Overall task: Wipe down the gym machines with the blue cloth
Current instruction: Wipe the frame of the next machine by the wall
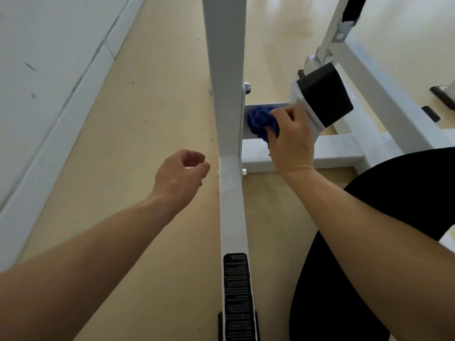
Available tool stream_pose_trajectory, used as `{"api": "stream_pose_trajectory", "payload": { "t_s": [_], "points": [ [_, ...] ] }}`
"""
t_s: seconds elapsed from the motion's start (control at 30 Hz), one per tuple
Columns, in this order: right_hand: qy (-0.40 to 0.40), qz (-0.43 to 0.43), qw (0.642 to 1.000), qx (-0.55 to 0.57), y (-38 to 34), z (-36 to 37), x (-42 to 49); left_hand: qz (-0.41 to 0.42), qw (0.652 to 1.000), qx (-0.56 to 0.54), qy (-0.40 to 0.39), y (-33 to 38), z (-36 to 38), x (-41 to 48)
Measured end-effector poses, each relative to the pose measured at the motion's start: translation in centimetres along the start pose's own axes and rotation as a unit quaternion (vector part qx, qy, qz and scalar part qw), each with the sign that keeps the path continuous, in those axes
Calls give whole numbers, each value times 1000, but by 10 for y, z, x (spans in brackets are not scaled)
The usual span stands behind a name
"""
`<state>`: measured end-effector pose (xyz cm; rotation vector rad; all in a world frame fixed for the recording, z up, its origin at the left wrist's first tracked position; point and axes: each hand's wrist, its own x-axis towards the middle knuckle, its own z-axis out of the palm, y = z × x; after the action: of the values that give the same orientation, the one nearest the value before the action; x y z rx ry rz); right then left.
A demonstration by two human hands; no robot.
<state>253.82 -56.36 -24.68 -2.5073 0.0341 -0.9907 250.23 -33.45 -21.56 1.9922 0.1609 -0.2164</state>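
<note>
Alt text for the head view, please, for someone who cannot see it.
The right hand grips a bunched blue cloth against a low plate of a white gym machine frame, just right of its upright post. The left hand hangs loosely curled and empty above the tan floor, left of the post. A black label sits on the frame nearer the camera.

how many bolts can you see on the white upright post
4: upper right nut, upper left bolt end, lower right nut, lower left bolt end, all on the white post. More may be hidden behind the frame.
</note>
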Motion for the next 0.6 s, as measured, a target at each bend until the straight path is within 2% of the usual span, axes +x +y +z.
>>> {"api": "stream_pose_trajectory", "payload": {
  "t_s": [0.07,0.2,0.33,0.53,0.6],
  "points": [
    [-31,-31,998,-37,8,3,-7,7,1000,8,20,0,-2,2],
    [-102,-154,972,-146,21,13,-19,9,999,15,43,-2,-4,-1],
    [-137,-290,914,-250,47,1,-29,15,999,28,35,-6,-7,-3],
    [-146,-330,890,-280,52,-21,1,12,999,38,36,-9,-12,1],
    [-135,-320,904,-251,48,-18,6,11,999,38,36,-8,-11,1]
  ]
}}
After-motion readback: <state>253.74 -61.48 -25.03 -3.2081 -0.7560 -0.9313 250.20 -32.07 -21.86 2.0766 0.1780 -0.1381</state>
